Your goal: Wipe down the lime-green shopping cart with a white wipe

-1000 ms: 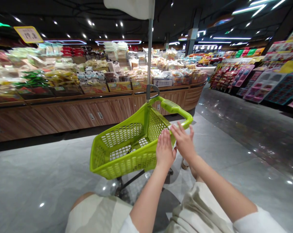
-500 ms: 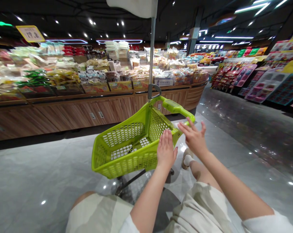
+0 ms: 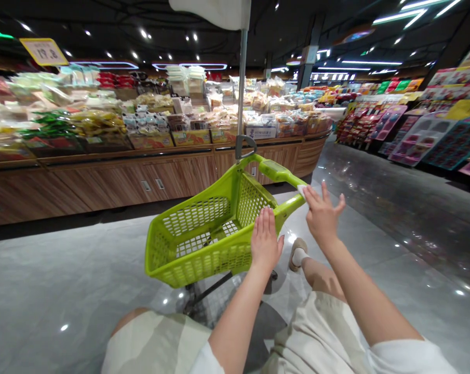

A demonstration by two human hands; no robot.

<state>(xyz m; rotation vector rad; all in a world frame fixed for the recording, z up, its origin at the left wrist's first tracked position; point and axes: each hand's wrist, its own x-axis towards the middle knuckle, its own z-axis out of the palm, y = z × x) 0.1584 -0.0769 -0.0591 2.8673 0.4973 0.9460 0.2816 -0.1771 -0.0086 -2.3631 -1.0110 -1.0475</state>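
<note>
My left hand [image 3: 265, 241] lies flat with straight fingers against the side rail of a lime-green plastic shopping basket cart [image 3: 203, 265], holding nothing. My right hand [image 3: 322, 215] is raised with spread fingers just beyond the cart's green handle [image 3: 277, 171]. Its fingertips are at a small white wipe or paper piece [image 3: 301, 191] lying on the handle. Whether they touch it, I cannot tell. A metal pole [image 3: 241, 88] rises from the cart, topped by a white flag-like piece [image 3: 211, 10]. The basket's mesh walls and floor show no goods.
A curved wooden counter [image 3: 102, 187] piled with packaged foods runs along the left and far side. Pink and blue packaged goods [image 3: 421, 140] hang on displays at right. My knees and foot [image 3: 298, 254] lie below on polished grey flooring.
My right hand has lifted off the rail, moving up and right, its fingers spreading. The white piece now sits on the handle. My left hand has barely moved.
</note>
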